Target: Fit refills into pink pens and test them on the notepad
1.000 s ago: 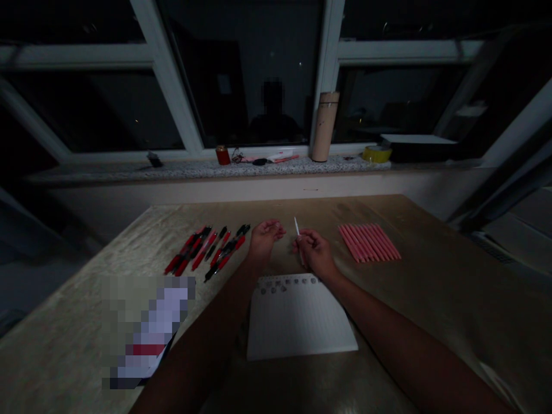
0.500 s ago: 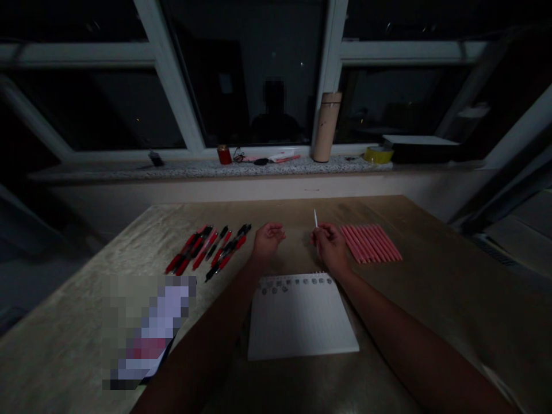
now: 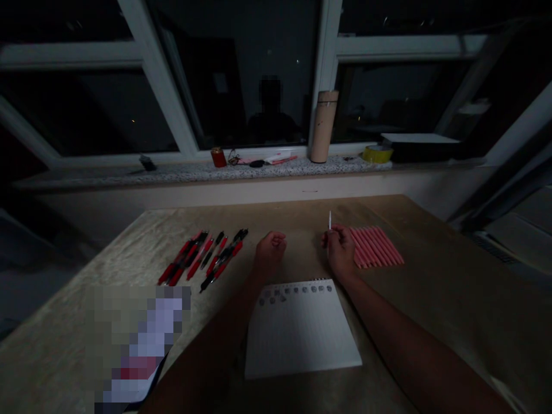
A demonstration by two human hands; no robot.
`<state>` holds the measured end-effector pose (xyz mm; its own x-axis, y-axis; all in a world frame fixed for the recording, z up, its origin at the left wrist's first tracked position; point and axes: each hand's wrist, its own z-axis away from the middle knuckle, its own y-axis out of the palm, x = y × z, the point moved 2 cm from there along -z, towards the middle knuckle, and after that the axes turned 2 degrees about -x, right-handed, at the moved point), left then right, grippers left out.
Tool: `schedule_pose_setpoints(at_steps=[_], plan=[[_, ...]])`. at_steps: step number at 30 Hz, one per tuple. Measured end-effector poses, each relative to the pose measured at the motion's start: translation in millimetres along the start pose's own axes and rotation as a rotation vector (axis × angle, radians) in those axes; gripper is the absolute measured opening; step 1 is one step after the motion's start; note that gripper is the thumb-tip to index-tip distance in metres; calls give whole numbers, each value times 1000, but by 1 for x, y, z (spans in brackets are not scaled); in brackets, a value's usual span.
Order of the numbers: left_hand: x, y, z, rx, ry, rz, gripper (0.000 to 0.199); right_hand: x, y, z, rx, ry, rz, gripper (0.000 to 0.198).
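Left to right: a pixelated white item (image 3: 150,339) with a red patch lies at the near left of the table (image 3: 107,247); beyond it, the red and black pens (image 3: 215,256) lie slanted, set in from the left edge. A strip of tabletop separates the pens from your left hand (image 3: 271,248), its fingers loosely curled; cannot tell whether they hold anything. The spiral notebook (image 3: 302,333) lies flat between your forearms, coils at its far edge. Tabletop shows between your hands and on to the far edge, below the sill (image 3: 181,175). Your right hand (image 3: 340,253) pinches a slim white stick (image 3: 330,221), tip up, just left of the row of pink sticks (image 3: 379,247); more tabletop runs from that row to the right edge. Writing: dark round marks in one line and a second, shorter one at the notebook's far side, too small to read. Obscured: your fingers cover the white stick's lower part; your right hand overlaps the pink row's left side, contact uncertain; your left forearm partly covers the pixelated item, which the bottom of the view also cuts.
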<state>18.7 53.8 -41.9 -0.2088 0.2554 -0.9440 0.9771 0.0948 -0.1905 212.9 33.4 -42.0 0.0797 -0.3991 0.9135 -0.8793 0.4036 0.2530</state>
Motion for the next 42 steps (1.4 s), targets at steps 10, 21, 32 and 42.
schedule_pose_setpoints(at_steps=[10, 21, 32, 42], plan=[[-4, -18, -2, -112, -76, -63, 9, -3, 5, 11, 84, 5, 85, 19], [8, -66, -33, -207, -56, -431, 13, -1, 15, 19, 237, 97, 75, 19], [17, -69, -104, 259, 249, -1214, 28, 2, 17, 21, 252, 161, 69, 21], [16, -64, -110, 460, 354, -1369, 29, -9, 16, 21, 283, 189, 39, 20]])
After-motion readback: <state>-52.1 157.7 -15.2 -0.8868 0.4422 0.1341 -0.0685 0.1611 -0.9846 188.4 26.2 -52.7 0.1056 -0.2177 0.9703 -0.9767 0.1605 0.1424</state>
